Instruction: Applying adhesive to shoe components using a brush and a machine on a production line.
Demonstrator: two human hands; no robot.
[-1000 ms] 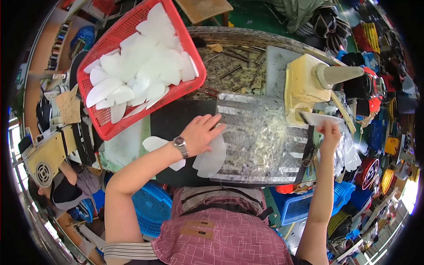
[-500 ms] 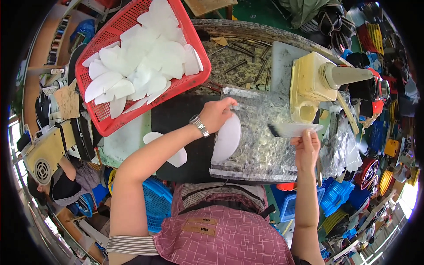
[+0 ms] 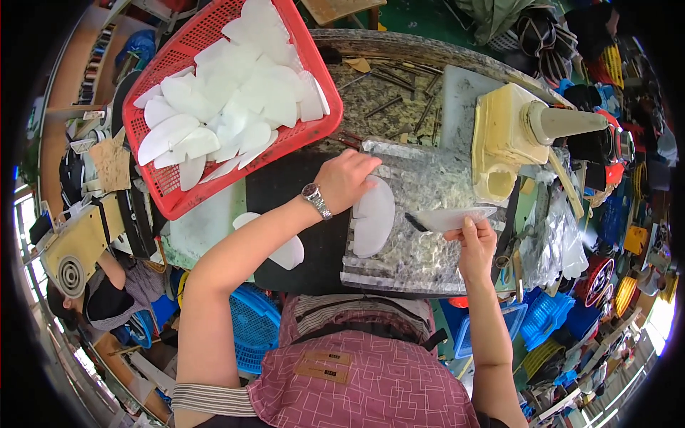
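A flat white piece with one curved side lies on a shiny, smeared sheet. My left hand, wearing a metal watch, has its fingers curled at the upper end of that piece, which they seem to pinch; the fingertips are partly hidden. In my right hand is a brush with a broad, pale handle, gripped between thumb and fingers. Its dark bristles point left, just right of the white piece. Beneath my left forearm lies a similar white piece, partly covered.
A red basket heaped with white pieces stands at the far left. A yellowish container with a pale cone-shaped spout stands at the right. Thin dark rods lie farther back. At the left edge, another person sits near a machine.
My right hand has brought the brush leftward, closer to the white piece. That piece has shifted slightly right and up and turned a little, with my left hand still at its upper end.
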